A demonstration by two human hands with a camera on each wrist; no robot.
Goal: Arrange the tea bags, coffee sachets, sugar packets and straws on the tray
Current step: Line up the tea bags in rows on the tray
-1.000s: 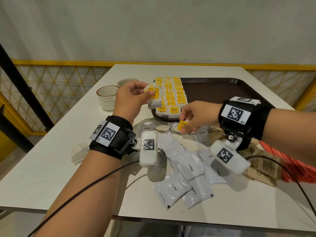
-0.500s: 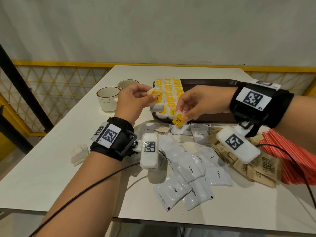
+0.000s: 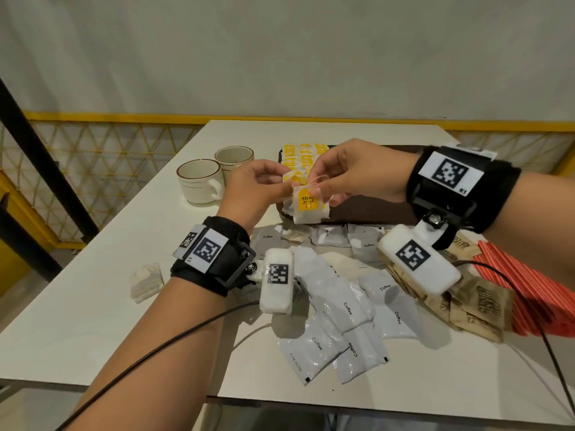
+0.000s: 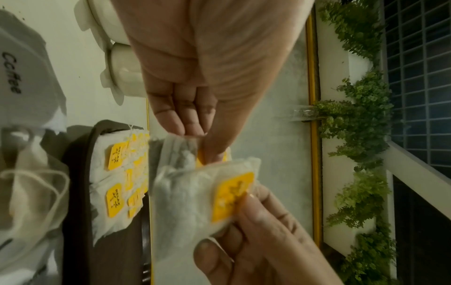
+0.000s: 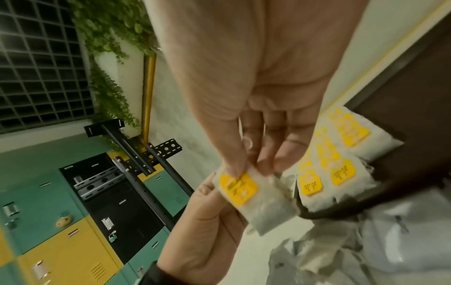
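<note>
Both hands meet above the near-left corner of the dark brown tray (image 3: 373, 209). My left hand (image 3: 286, 181) pinches a white tea bag (image 4: 180, 152) by its yellow tag. My right hand (image 3: 314, 191) pinches a second tea bag (image 3: 308, 205) with a yellow tag and holds it against the first. Rows of tea bags (image 3: 303, 154) lie on the tray's left side. White coffee sachets (image 3: 342, 303) are scattered on the table in front of the tray. Brown sugar packets (image 3: 476, 303) and red straws (image 3: 529, 290) lie at the right.
Two white cups (image 3: 200, 180) stand left of the tray. A loose pale tea bag (image 3: 146, 276) lies near the table's left edge. The right part of the tray shows bare dark surface. A yellow railing (image 3: 93, 116) runs behind the table.
My right hand lifted a tea bag from the pile on the table and carried it up and left to the tea bag in my left hand. The left hand barely moved.
</note>
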